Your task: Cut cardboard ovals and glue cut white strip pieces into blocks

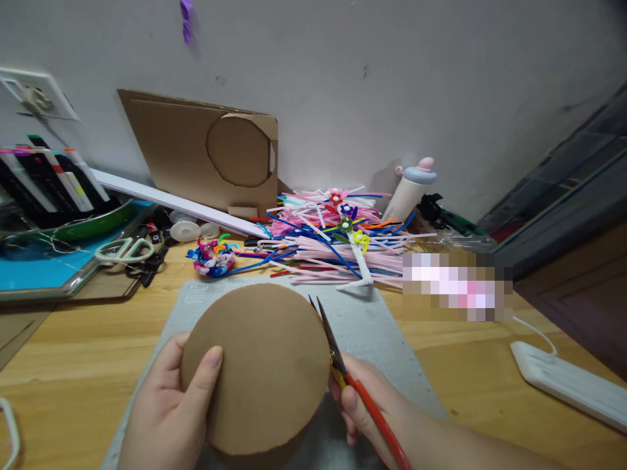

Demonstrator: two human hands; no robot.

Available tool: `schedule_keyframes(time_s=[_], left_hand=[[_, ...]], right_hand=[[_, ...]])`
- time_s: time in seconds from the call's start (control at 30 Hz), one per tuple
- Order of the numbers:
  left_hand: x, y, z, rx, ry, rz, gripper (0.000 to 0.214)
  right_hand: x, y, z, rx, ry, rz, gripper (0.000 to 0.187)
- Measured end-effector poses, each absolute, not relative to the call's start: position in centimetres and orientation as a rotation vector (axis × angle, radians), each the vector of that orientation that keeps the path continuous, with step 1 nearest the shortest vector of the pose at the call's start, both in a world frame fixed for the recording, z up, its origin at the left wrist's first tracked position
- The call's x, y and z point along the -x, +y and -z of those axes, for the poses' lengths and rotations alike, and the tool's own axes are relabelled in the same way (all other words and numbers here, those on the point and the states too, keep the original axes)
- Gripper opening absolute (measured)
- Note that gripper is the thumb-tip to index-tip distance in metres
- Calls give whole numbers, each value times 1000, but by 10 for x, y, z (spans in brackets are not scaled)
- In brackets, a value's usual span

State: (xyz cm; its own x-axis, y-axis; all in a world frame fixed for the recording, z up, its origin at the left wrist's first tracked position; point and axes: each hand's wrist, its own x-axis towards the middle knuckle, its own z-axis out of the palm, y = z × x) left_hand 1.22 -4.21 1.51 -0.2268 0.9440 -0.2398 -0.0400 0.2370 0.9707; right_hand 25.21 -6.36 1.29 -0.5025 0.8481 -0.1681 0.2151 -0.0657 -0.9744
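Note:
A round brown cardboard disc (259,372) is held up in front of me, over the grey cutting mat (392,352). My left hand (171,398) grips its left edge, thumb on the face and fingers behind. In my right hand (365,398) is a pair of scissors (362,391) with red handles. The scissor blades are slightly parted and point up along the disc's right edge. Whether they touch the cardboard I cannot tell. Part of the right fingers is hidden behind the scissors.
Behind the mat lies a heap of coloured pipe cleaners (337,248) with small flowers on a white stem. Cardboard with a round cutout (171,143) leans on the wall. Pale scissors (125,251) and markers (53,183) are at left, a bottle (409,192) behind, a white device (563,378) at right.

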Motion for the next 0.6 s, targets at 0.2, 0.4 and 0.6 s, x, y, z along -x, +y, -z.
schedule_keyframes(time_s=[0.2, 0.4, 0.6], left_hand=[[-10, -43, -9, -940, 1489, -1178, 38], [-10, -41, -5, -958, 1494, -1228, 45], [-12, -41, -6, -947, 1496, -1221, 43]], right_hand=[[-248, -70, 15, 1186, -1684, -1454, 53], [-250, -68, 10, 1156, -1721, -1443, 53], [-248, -71, 11, 1188, -1615, -1566, 59]])
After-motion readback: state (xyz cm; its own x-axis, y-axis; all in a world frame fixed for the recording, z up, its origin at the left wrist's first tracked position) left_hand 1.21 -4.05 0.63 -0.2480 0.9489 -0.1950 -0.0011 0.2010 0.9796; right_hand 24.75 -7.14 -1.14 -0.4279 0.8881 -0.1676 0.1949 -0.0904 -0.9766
